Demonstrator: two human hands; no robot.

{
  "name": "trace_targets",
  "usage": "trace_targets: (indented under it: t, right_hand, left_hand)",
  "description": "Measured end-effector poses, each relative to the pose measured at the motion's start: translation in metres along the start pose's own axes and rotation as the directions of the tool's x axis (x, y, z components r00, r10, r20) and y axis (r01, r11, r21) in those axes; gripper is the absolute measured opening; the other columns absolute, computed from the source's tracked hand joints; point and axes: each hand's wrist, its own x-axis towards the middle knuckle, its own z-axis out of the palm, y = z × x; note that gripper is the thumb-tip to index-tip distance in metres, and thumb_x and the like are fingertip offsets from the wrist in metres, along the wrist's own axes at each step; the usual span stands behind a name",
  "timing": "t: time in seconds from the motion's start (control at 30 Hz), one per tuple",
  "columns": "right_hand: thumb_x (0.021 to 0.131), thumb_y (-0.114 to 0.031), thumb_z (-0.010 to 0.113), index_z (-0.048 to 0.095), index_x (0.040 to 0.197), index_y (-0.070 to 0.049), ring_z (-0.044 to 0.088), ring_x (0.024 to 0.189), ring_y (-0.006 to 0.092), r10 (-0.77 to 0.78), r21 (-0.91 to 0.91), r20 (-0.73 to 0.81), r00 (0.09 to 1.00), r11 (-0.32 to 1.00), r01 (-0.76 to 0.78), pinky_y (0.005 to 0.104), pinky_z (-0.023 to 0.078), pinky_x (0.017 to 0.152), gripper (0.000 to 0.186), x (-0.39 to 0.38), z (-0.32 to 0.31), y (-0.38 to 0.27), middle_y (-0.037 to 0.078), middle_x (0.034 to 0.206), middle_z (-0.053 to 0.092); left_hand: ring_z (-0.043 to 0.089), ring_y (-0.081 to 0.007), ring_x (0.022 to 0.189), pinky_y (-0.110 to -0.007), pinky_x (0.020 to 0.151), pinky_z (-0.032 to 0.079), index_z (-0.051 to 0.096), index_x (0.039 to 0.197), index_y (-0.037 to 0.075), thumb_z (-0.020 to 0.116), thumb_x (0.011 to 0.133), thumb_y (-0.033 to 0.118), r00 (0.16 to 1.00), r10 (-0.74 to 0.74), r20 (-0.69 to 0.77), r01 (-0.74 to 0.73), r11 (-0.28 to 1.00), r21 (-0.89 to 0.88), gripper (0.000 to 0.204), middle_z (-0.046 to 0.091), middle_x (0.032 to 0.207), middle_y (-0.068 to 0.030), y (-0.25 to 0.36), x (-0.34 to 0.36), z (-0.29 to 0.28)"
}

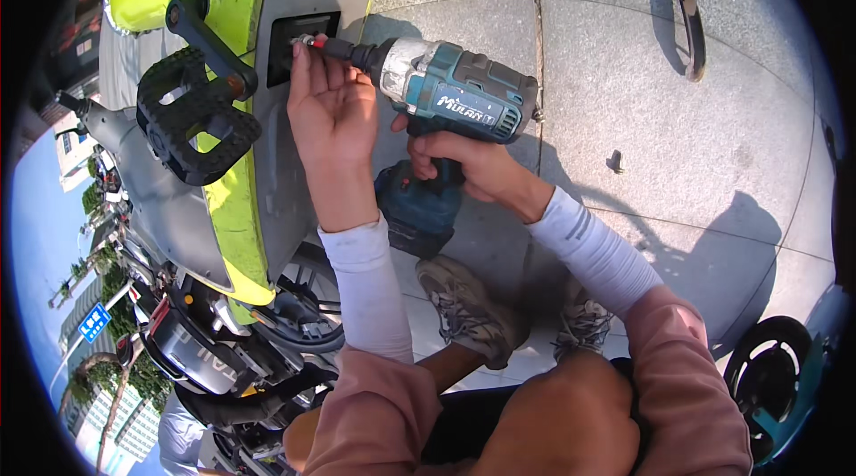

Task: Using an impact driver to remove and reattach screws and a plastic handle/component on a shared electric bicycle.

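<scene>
While the right hand [468, 164] gripped the drill [450, 93], the left hand [330, 106] pinched its bit [323, 45], best kept square to the dark recess [290, 48].

The pedal [198, 115] is set at nine o'clock of the drill [450, 93]; a strap [687, 12] is laid on the pavement [695, 146] at two.

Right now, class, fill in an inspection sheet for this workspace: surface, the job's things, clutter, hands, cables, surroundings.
Surface: grey paving slabs, sunlit, with shadows.
Job's things: teal cordless drill, its bit at a dark rectangular opening in a yellow-green and grey bike body; black pedal beside it.
Clutter: small dark piece on the slabs; a curved dark strip at the top.
Hands: right hand grips the drill handle; left hand steadies the bit end.
Cables: nothing seen.
Surroundings: parked bikes at lower left; a dark wheel-like part at lower right.
</scene>
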Motion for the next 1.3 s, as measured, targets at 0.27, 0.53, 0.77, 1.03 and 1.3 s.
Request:
trace_targets:
  t: [0.27, 0.53, 0.77, 1.03, 1.3]
  right_hand:
    - [0.085, -0.006, 0.056, 0.057, 0.112, 0.002, 0.051, 0.064, 0.0137, 0.032, -0.014, -0.012, 0.999, 0.999, -0.032, 0.0310, 0.044, 0.063, 0.028, -0.002, 0.002, -0.003, 0.005, 0.069, 0.053]
    - [0.084, -0.004, 0.056, 0.057, 0.107, 0.003, 0.049, 0.061, 0.0137, 0.030, 0.034, -0.038, 0.999, 0.999, -0.029, 0.0286, 0.043, 0.061, 0.024, -0.001, 0.004, -0.007, 0.005, 0.068, 0.051]
    - [0.084, -0.004, 0.056, 0.056, 0.100, 0.001, 0.047, 0.060, 0.0135, 0.027, -0.008, -0.004, 1.000, 1.000, -0.027, 0.0287, 0.042, 0.059, 0.017, 0.000, 0.008, -0.013, 0.005, 0.068, 0.050]
    - [0.085, -0.004, 0.057, 0.055, 0.100, 0.000, 0.047, 0.060, 0.0132, 0.040, 0.044, 0.001, 0.999, 0.998, -0.040, 0.0284, 0.043, 0.059, 0.015, 0.000, 0.006, -0.010, 0.005, 0.069, 0.050]
    - [0.085, -0.005, 0.057, 0.055, 0.098, 0.000, 0.048, 0.059, 0.0130, 0.038, 0.059, 0.003, 0.999, 0.998, -0.038, 0.0285, 0.043, 0.059, 0.015, 0.004, 0.008, -0.009, 0.005, 0.069, 0.050]
  left_hand:
    - [0.058, -0.0207, 0.106, -0.034, 0.095, 0.041, 0.060, 0.118, 0.002, 0.066, 0.093, 0.022, 0.980, 0.197, 0.019, -0.187, 0.890, 0.415, 0.032, 0.064, 0.110, -0.0095, -0.006, -0.064, -0.014]
    - [0.039, -0.0405, 0.129, -0.049, 0.103, 0.037, 0.036, 0.140, -0.002, 0.090, 0.058, 0.042, 0.786, 0.220, 0.578, -0.424, -0.489, 0.763, 0.107, 0.039, 0.138, -0.0237, -0.036, -0.154, -0.084]
    - [0.041, -0.0397, 0.123, -0.051, 0.100, 0.038, 0.034, 0.138, -0.001, 0.089, 0.052, 0.028, 0.815, 0.194, 0.546, -0.443, -0.398, 0.803, 0.105, 0.039, 0.131, -0.0210, -0.037, -0.154, -0.096]
    - [0.044, -0.0393, 0.119, -0.051, 0.099, 0.038, 0.039, 0.135, 0.001, 0.085, 0.053, 0.023, 0.778, 0.237, 0.581, -0.460, -0.415, 0.785, 0.097, 0.042, 0.128, -0.0205, -0.037, -0.157, -0.095]
    - [0.045, -0.0396, 0.118, -0.051, 0.098, 0.039, 0.039, 0.135, 0.001, 0.084, 0.053, 0.022, 0.761, 0.242, 0.602, -0.468, -0.437, 0.768, 0.096, 0.042, 0.128, -0.0208, -0.036, -0.155, -0.093]
